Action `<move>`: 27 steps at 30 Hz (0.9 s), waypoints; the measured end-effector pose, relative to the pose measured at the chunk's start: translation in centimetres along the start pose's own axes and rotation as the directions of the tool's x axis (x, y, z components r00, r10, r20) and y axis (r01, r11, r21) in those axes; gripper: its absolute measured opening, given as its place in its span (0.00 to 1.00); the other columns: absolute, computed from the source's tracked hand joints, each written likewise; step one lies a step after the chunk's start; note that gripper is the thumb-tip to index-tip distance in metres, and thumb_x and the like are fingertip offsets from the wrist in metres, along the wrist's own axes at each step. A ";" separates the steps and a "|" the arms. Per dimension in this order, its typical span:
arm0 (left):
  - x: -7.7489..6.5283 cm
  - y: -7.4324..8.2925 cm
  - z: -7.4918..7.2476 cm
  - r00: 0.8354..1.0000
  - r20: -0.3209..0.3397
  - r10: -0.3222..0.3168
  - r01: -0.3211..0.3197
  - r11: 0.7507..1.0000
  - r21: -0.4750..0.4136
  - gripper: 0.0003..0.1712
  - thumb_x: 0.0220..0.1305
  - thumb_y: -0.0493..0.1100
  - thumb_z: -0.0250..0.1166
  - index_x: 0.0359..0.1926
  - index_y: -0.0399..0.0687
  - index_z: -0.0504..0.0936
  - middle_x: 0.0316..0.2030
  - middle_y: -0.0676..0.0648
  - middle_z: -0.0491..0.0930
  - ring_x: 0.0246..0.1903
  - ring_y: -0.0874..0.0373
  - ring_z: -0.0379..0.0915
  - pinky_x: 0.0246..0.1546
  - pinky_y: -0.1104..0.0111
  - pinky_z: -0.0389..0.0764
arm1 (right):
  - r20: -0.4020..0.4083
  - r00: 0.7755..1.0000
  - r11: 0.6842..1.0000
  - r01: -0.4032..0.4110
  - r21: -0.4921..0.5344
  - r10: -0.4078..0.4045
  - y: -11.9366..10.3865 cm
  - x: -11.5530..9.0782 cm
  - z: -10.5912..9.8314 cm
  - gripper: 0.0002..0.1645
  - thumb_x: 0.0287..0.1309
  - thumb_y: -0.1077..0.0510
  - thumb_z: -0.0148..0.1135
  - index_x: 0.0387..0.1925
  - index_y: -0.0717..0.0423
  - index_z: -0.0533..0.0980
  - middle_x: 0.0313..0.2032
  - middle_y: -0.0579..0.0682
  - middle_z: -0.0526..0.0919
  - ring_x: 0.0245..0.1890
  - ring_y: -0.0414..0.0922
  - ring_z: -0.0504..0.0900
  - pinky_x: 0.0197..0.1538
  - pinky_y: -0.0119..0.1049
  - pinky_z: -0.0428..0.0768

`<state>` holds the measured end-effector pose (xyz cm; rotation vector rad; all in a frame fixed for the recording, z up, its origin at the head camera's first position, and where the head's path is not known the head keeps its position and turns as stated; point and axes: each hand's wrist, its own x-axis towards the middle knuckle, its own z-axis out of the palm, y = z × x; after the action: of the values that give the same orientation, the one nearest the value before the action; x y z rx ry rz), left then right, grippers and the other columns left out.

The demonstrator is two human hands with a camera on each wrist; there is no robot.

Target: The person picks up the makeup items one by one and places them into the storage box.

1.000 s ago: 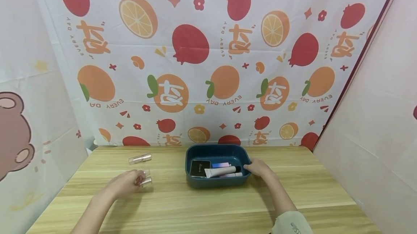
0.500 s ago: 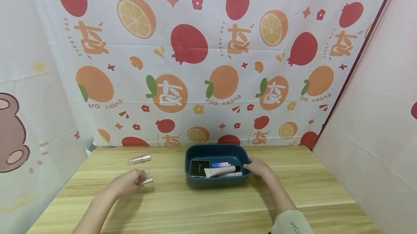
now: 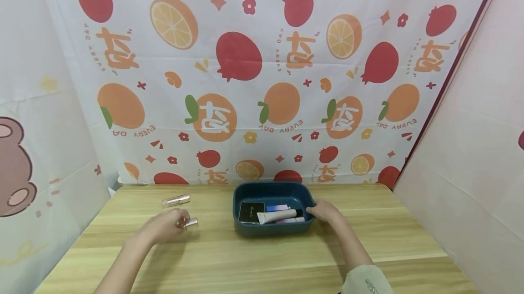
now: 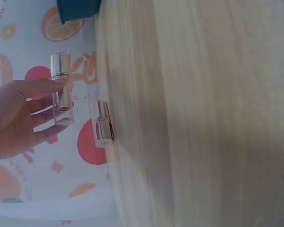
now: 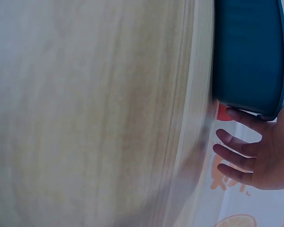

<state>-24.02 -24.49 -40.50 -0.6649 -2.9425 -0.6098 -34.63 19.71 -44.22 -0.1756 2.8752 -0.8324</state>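
Note:
My left hand (image 3: 164,227) holds a clear-bodied lipstick (image 4: 60,64) with a silvery end, thumb on one side and fingers on the other. In the left wrist view the lipstick stands out above the table edge. A second, similar lipstick (image 3: 176,200) lies on the table just beyond that hand. At right, my right hand (image 3: 323,210) grips the side of a dark blue plastic bin (image 3: 272,230), thumb over the rim and index finger against the outer wall. Its other fingers spread free in the right wrist view.
Inside the bin lie a black square case (image 3: 251,212), a white tube with a black cap (image 3: 278,215), a blue-pink stick (image 3: 277,207) and a pale stick partly under the tube. A fruit-print cloth (image 3: 254,116) hangs behind the wooden table (image 3: 245,266).
My left hand has drawn the lipstick up and a little to the right, off its earlier spot. My right hand and the bin have stayed in place.

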 end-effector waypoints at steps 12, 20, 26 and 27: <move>1.3 1.0 -0.4 0.998 -0.019 0.056 -0.056 0.998 0.001 0.09 0.46 0.30 0.65 0.31 0.40 0.78 0.24 0.54 0.73 0.26 0.60 0.70 0.27 0.64 0.72 | 0.003 1.000 1.000 -0.019 0.015 0.019 0.1 0.0 0.0 0.26 0.59 0.52 0.56 0.52 0.68 0.72 0.47 0.62 0.76 0.44 0.53 0.74 0.49 0.53 0.70; 1.8 1.6 -0.3 0.999 -0.022 0.038 -0.038 0.999 0.002 0.09 0.46 0.30 0.65 0.32 0.40 0.78 0.24 0.54 0.71 0.25 0.62 0.66 0.26 0.66 0.70 | 0.013 1.000 1.000 -0.021 0.005 0.021 0.1 0.1 0.1 0.27 0.59 0.52 0.55 0.53 0.68 0.71 0.48 0.63 0.76 0.45 0.54 0.74 0.50 0.53 0.70; 2.4 2.0 -0.3 0.999 -0.010 0.040 -0.040 0.999 -0.005 0.08 0.47 0.31 0.65 0.32 0.42 0.78 0.24 0.54 0.73 0.24 0.62 0.67 0.25 0.66 0.70 | 0.010 1.000 1.000 -0.016 0.009 0.016 0.0 0.2 0.1 0.27 0.59 0.51 0.55 0.53 0.68 0.71 0.48 0.63 0.76 0.44 0.53 0.74 0.50 0.52 0.70; 2.5 2.1 -0.2 0.999 -0.007 0.038 -0.038 0.999 -0.008 0.08 0.47 0.31 0.65 0.31 0.42 0.78 0.24 0.55 0.73 0.24 0.62 0.67 0.25 0.66 0.70 | 0.010 1.000 1.000 -0.016 0.009 0.016 0.0 0.1 0.1 0.27 0.59 0.52 0.55 0.53 0.68 0.71 0.48 0.63 0.76 0.44 0.54 0.74 0.50 0.53 0.70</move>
<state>-25.41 -21.82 -39.13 -0.7166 -2.9157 -0.6196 -34.76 19.65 -44.33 -0.1549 2.8596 -0.8387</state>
